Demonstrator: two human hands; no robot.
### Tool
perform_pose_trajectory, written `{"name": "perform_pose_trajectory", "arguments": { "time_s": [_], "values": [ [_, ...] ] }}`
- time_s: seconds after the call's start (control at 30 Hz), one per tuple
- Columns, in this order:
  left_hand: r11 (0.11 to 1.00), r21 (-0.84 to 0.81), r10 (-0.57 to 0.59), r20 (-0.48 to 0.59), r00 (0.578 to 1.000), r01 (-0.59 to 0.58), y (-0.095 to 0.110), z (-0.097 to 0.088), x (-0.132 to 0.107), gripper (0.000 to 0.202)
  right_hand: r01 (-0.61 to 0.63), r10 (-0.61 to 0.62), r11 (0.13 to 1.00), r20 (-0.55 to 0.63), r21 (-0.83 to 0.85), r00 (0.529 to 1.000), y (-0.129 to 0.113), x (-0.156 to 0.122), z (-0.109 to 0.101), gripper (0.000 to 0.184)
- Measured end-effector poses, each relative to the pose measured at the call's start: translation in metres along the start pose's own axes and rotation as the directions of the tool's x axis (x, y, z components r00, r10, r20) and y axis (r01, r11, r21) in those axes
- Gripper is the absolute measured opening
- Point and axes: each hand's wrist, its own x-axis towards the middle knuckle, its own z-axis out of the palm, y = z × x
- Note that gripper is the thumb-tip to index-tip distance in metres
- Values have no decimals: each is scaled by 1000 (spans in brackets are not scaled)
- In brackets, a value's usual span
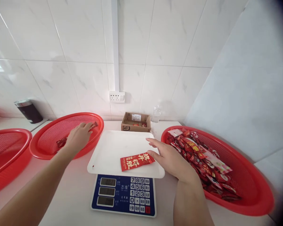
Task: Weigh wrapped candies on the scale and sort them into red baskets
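Observation:
My left hand [79, 137] reaches into a red mesh basket [49, 147] on the left, fingers closed on a small red packet [93, 125] at the basket's far rim. My right hand [169, 158] rests on the right edge of the white scale tray [113, 147], fingers spread, the thumb touching a red packet with gold characters [136, 161] that lies on the tray. Another red packet [61, 142] lies in the left basket.
A blue digital scale [124, 194] sits under the tray. On the right stands a red basket [250, 188] full of red packets [202, 157]. A third red basket [7, 150] is far left. Behind are a small cardboard box [136, 122], a wall socket [117, 97] and a dark cup [29, 110].

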Motion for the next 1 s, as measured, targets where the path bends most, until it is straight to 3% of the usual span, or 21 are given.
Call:
{"name": "perform_pose_trajectory", "arguments": {
  "time_s": [0.03,0.1,0.2,0.3,0.37,0.4,0.5,0.63,0.77,0.87,1.0],
  "values": [
    [1000,0,-22,4,1000,22,-6,-2,-2,43,0,0,1000,0,-1,1000,0,0,0,48],
    [998,-50,52,39,998,-50,-2,1,-8,46,-4,4,1000,2,-8,1000,-1,1,1,48],
    [956,-181,258,139,956,-232,36,17,-25,46,-6,6,999,4,-32,1000,-2,1,2,48],
    [837,-364,509,244,826,-409,84,33,-45,45,3,-3,999,13,-46,1000,-5,1,3,47],
    [764,-417,615,244,750,-492,107,40,-54,41,7,-6,999,23,-46,1000,-6,1,4,47],
    [744,-422,641,234,731,-518,114,42,-57,38,8,-6,999,26,-47,1000,-6,0,4,47],
    [750,-443,622,221,751,-491,122,46,-60,34,8,-7,999,31,-51,999,-6,1,5,48],
    [761,-573,481,185,857,-304,112,43,-57,29,34,-33,999,36,-33,999,-3,1,6,48],
    [760,-605,256,-58,965,-238,76,26,-48,19,45,-45,999,24,-21,999,-1,1,5,48],
    [856,-494,28,-246,969,-151,34,10,-41,23,53,-53,998,13,-28,999,-6,-1,6,47],
    [961,-261,-150,-201,968,95,-15,13,-38,35,117,-116,992,6,-40,993,-14,-3,9,47]
  ]
}}
